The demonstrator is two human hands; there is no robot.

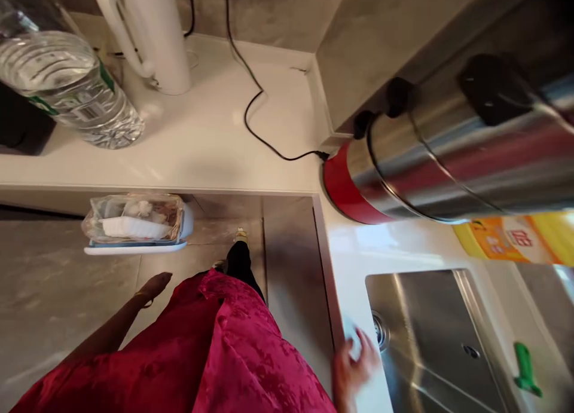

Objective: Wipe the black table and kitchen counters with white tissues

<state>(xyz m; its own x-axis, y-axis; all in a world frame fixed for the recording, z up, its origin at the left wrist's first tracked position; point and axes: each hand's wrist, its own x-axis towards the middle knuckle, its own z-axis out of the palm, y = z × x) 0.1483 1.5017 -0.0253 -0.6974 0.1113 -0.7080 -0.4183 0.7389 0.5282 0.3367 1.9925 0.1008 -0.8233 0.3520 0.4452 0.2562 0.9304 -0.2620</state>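
Red silky robe (251,347) falls beside the left hand (155,285), open and empty above the floor. The right hand (354,362), blurred, is at the white counter's (354,263) edge by the steel sink (426,305); any grip cannot be made out. The kettle (152,36) stands back near the wall, its cord (255,102) reaching toward the steel pot (448,156), probably to a socket out of sight.

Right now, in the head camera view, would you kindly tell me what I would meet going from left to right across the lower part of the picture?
left hand → red patterned garment → right hand → stainless steel sink → green object
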